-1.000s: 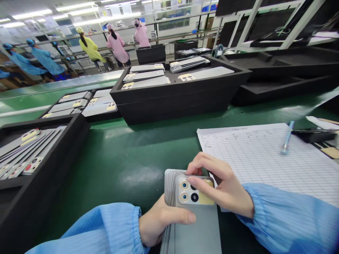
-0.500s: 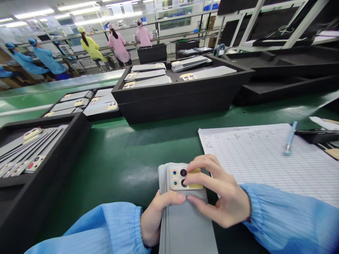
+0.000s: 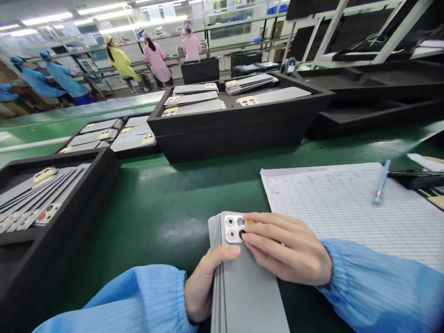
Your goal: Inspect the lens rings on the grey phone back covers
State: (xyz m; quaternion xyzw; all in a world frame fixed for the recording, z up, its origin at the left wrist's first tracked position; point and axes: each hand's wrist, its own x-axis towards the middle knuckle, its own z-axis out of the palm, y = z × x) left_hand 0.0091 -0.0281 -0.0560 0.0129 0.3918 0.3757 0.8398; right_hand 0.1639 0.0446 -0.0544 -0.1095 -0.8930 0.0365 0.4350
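Observation:
My left hand [image 3: 204, 283] grips a stack of grey phone back covers [image 3: 255, 291], its thumb lying on the top one and its fingers hidden beneath. The stack is slightly fanned along its left side. At the upper end of the top cover is a white camera plate [image 3: 236, 229] with two cream-ringed holes on the left and two dark round spots beside them. My right hand [image 3: 289, 249] lies with fingers stretched out over the plate's right part, fingertips touching it near the dark spots. That part of the plate is mostly hidden.
Black trays with grey covers stand at the left [image 3: 86, 203] and ahead [image 3: 236, 134]. A lined paper sheet [image 3: 319, 199] with a pen [image 3: 381, 182] lies on the green table [image 3: 156, 199] at the right. Empty-looking black trays [image 3: 378, 78] are stacked behind. People work in the background.
My right hand's fingers have straightened and flattened over the plate, and its thumb has left the spot below it. The top cover has shifted slightly; my left hand keeps its grip.

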